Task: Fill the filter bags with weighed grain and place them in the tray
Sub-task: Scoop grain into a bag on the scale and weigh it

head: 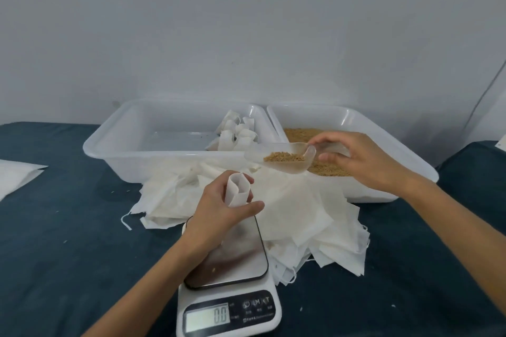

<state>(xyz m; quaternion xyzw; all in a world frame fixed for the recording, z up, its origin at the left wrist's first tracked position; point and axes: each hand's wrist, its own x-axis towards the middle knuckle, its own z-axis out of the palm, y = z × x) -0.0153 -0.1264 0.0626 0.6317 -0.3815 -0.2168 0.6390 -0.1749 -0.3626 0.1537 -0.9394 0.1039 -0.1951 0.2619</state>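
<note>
My left hand grips a white filter bag with its mouth held open upward, above the kitchen scale, whose display reads 0.0. My right hand holds the handle of a clear plastic scoop carrying a small heap of brown grain; the scoop's tip points left, just above and right of the bag. The right tray holds loose grain. The left tray has several filled bags in its right end.
A pile of empty white filter bags lies on the dark blue tablecloth between the trays and the scale. A white sheet sits at the left edge. A grey wall stands close behind the trays.
</note>
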